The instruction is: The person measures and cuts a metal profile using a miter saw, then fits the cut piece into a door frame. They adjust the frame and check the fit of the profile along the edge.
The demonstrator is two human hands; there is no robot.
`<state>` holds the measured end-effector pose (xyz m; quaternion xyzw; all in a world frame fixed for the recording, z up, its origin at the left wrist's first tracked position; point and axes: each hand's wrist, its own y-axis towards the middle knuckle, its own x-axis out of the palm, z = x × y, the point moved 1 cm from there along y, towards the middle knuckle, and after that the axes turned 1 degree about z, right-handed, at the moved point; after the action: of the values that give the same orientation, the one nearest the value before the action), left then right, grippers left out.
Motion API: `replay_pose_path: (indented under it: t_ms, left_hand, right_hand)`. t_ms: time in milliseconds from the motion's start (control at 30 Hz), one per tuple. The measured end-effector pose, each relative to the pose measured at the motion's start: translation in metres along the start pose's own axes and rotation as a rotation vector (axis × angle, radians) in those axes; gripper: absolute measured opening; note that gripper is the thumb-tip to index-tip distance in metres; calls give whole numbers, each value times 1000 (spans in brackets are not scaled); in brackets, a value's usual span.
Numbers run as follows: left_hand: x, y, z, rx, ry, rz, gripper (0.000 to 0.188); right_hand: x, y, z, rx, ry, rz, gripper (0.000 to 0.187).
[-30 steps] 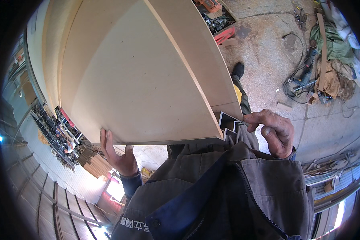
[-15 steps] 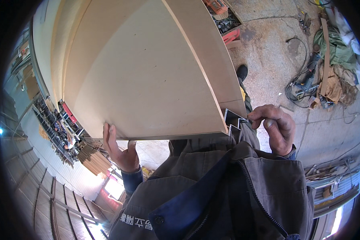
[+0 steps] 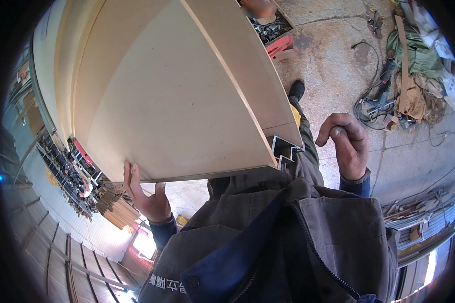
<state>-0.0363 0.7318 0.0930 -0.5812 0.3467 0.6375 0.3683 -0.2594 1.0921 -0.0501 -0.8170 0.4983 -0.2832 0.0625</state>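
A wide beige panel (image 3: pixel 172 101) spans the view in front of me, with a thin metal edge strip (image 3: pixel 212 174) on its near side. Against this near edge, at the panel's left, rests my left hand (image 3: pixel 149 197), its fingers stretched over the surface and the thumb apart. An angular metal profile end (image 3: pixel 284 149) juts out at the near right corner. My right hand (image 3: pixel 346 146) is raised to the right of that corner, apart from it. Its fingers are curled and pressed to the thumb; whether something small is between them is hidden.
A box of small metal parts (image 3: pixel 274 29) stands beyond the panel's right edge, above a red object (image 3: pixel 279 46). On the concrete floor to the right lie a corded power tool (image 3: pixel 384 86) and green sacking (image 3: pixel 422 55). Long strips (image 3: pixel 422 217) are stacked at the lower right.
My right hand has moved up and away from the profile at the corner. The panel appears shifted slightly left in view; my left hand stays at its near edge.
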Motion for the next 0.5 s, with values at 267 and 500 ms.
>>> replay_pose_path:
  t_ms: [267,500]
  left_hand:
    - [1,-1,0,-12,29,10,78]
    - [1,0,-1,-7,36,14,80]
  right_hand:
    - [-5,-11,26,224,-117,-17,16]
    - [-4,-9,19,109,-33,5,18]
